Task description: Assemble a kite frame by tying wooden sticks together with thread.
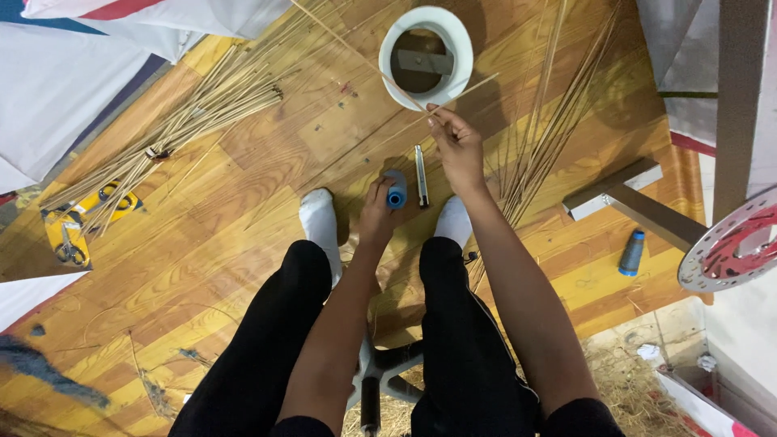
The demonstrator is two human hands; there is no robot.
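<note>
I sit on a stool over a wooden floor, my legs in black trousers and white socks. My left hand (378, 212) grips a blue thread spool (396, 194) held low between my feet. My right hand (458, 146) is raised, its fingertips pinching thin bamboo sticks (405, 93) that cross near a white tape roll (426, 57) lying on the floor. A small utility knife (422, 176) lies on the floor between the two hands.
A large bundle of bamboo sticks (194, 105) spreads at upper left, more sticks (550, 121) fan out at right. Yellow-handled scissors (69, 243) lie at far left. A second blue spool (632, 252) and a metal bar (615, 190) sit right. White sheets line the edges.
</note>
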